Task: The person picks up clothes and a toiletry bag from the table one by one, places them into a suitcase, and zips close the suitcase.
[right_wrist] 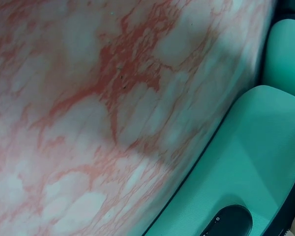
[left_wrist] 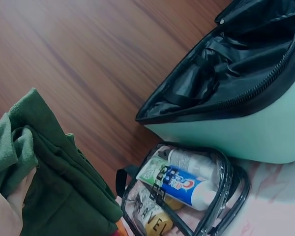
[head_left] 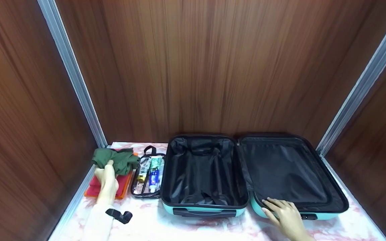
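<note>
My left hand [head_left: 107, 177] grips a dark green folded garment [head_left: 122, 162] at the far left, above a stack of folded red and orange clothes [head_left: 123, 185]. In the left wrist view, the fingers [left_wrist: 22, 196] go into the folds of the green cloth. An opened mint-green suitcase lies flat, its deep left half [head_left: 206, 174] bare and black-lined. The shallower right half [head_left: 286, 174] has a black inner panel. My right hand [head_left: 286, 216] rests on that half's front rim, fingers over the edge. The right wrist view shows almost none of this hand.
Between the clothes and the suitcase lies a clear toiletry bag [head_left: 146, 195] with black trim, holding a toothpaste tube [left_wrist: 187, 189] and small bottles. Wooden panels [head_left: 196, 67] stand behind and at both sides. Everything sits on a pink-and-white marbled surface [head_left: 146, 217].
</note>
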Motion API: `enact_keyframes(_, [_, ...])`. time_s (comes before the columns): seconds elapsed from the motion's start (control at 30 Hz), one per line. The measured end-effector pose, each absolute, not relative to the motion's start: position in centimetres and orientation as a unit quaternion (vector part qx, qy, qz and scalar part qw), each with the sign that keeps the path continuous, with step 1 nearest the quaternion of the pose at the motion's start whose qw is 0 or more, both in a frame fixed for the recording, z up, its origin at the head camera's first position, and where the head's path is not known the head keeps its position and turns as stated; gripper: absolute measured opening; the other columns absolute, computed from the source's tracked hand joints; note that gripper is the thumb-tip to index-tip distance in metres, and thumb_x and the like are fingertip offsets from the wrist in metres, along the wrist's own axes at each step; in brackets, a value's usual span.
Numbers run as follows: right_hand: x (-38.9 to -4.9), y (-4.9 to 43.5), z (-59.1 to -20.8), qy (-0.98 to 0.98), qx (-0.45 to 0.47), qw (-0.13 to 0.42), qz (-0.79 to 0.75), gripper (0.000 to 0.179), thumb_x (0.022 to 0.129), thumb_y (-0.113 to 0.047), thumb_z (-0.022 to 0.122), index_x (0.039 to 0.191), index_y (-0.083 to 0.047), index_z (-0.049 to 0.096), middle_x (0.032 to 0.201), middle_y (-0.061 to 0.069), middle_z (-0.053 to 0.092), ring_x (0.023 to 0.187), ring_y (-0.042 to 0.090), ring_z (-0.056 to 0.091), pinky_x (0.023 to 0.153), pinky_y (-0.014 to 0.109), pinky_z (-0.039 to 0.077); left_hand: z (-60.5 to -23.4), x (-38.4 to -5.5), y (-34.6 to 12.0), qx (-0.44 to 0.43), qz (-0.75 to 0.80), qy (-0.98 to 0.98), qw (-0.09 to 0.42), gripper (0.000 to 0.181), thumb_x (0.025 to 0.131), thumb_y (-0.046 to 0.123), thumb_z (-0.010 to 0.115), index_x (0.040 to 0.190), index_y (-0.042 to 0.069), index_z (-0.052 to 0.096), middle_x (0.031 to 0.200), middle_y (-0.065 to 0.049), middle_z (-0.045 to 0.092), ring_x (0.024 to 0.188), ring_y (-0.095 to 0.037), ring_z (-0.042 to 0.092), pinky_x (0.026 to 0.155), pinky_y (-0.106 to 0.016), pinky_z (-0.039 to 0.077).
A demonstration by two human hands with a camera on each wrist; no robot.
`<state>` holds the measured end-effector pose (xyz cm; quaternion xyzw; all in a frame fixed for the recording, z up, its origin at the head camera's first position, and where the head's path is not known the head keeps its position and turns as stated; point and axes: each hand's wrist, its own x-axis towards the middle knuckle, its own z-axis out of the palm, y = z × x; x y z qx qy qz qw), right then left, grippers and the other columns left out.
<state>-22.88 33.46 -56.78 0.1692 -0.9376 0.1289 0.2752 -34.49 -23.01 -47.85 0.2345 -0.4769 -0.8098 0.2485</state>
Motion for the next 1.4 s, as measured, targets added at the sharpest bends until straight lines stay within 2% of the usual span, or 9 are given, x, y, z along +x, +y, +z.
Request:
enact_keyframes(0.3, [-22.8,33.5,-56.7,-0.941,0.163,0.268,0.128,0.027,0.088,-0.031,0.075,0.112,-0.018,0.077,0.111,0.006,0.072,0.096,0.031,0.067,0.081,0.052,0.049,-46.4,-34.8,-22.1,0.221,-0.807,-0.488,0.249,0.051,0.100,0.005,0.048,0.147,-0.005,0.032,0.134,-0.015,0.048,0.107,-0.015,0.054,0.096,-0.024,0.044])
enact_keyframes(0.63, [-23.0,33.5,-56.8,-0.936,0.171,0.283,0.124,0.026,0.086,-0.029,0.077,0.110,-0.018,0.078,0.110,0.006,0.072,0.095,0.030,0.067,0.080,0.051,0.050,-45.4,-35.4,-20.3,0.201,-0.815,-0.485,0.243,0.050,0.100,0.004,0.048,0.146,-0.006,0.032,0.134,-0.017,0.048,0.108,-0.017,0.053,0.097,-0.027,0.044])
enact_keyframes(0.77, [-23.0,33.4,-56.9,-0.934,0.174,0.287,0.125,0.027,0.085,-0.029,0.077,0.110,-0.018,0.078,0.110,0.006,0.072,0.094,0.030,0.067,0.080,0.051,0.050,-45.2,-35.7,-19.5,0.197,-0.813,-0.490,0.246,0.050,0.099,0.002,0.048,0.145,-0.008,0.032,0.140,-0.021,0.046,0.116,-0.022,0.051,0.103,-0.029,0.041])
enact_keyframes(0.87, [-23.0,33.4,-56.9,-0.932,0.176,0.291,0.126,0.027,0.085,-0.029,0.077,0.110,-0.018,0.078,0.109,0.006,0.072,0.093,0.030,0.067,0.079,0.051,0.050,-45.1,-35.8,-18.8,0.191,-0.815,-0.490,0.245,0.049,0.099,0.001,0.048,0.144,-0.008,0.033,0.139,-0.022,0.046,0.115,-0.022,0.052,0.099,-0.025,0.043])
enact_keyframes(1.0, [-23.0,33.5,-57.0,-0.929,0.181,0.299,0.124,0.027,0.084,-0.029,0.078,0.109,-0.017,0.078,0.108,0.006,0.073,0.092,0.029,0.067,0.077,0.050,0.050,-44.5,-35.8,-17.9,0.199,-0.814,-0.497,0.226,0.046,0.099,0.006,0.050,0.143,-0.004,0.036,0.127,-0.016,0.051,0.095,-0.014,0.054,0.076,-0.024,0.049])
enact_keyframes(1.07, [-23.0,33.6,-57.0,-0.925,0.185,0.307,0.123,0.028,0.083,-0.028,0.079,0.108,-0.017,0.078,0.108,0.005,0.073,0.092,0.028,0.067,0.076,0.049,0.050,-44.1,-35.9,-17.4,0.202,-0.816,-0.498,0.214,0.047,0.100,0.008,0.050,0.143,-0.001,0.035,0.124,-0.014,0.050,0.092,-0.015,0.053,0.071,-0.026,0.047])
enact_keyframes(1.2, [-23.0,33.6,-56.9,-0.919,0.191,0.320,0.125,0.028,0.081,-0.026,0.080,0.107,-0.016,0.079,0.106,0.005,0.073,0.090,0.027,0.067,0.075,0.048,0.049,-43.3,-36.3,-16.6,0.183,-0.820,-0.496,0.217,0.051,0.099,0.006,0.050,0.146,-0.003,0.032,0.134,-0.018,0.048,0.111,-0.024,0.052,0.087,-0.032,0.048])
enact_keyframes(1.3, [-23.0,33.6,-56.9,-0.921,0.188,0.317,0.126,0.027,0.082,-0.027,0.080,0.107,-0.017,0.079,0.107,0.005,0.073,0.090,0.026,0.067,0.075,0.048,0.049,-42.9,-36.4,-16.1,0.169,-0.822,-0.493,0.230,0.051,0.098,0.001,0.050,0.145,-0.007,0.034,0.140,-0.023,0.046,0.124,-0.028,0.047,0.103,-0.030,0.040])
enact_keyframes(1.4, [-22.9,33.6,-56.8,-0.924,0.182,0.310,0.127,0.027,0.082,-0.027,0.080,0.107,-0.017,0.079,0.107,0.005,0.073,0.090,0.026,0.067,0.076,0.048,0.049,-42.8,-36.6,-15.6,0.170,-0.820,-0.496,0.230,0.050,0.097,0.000,0.050,0.145,-0.007,0.035,0.141,-0.023,0.045,0.127,-0.029,0.045,0.107,-0.032,0.037])
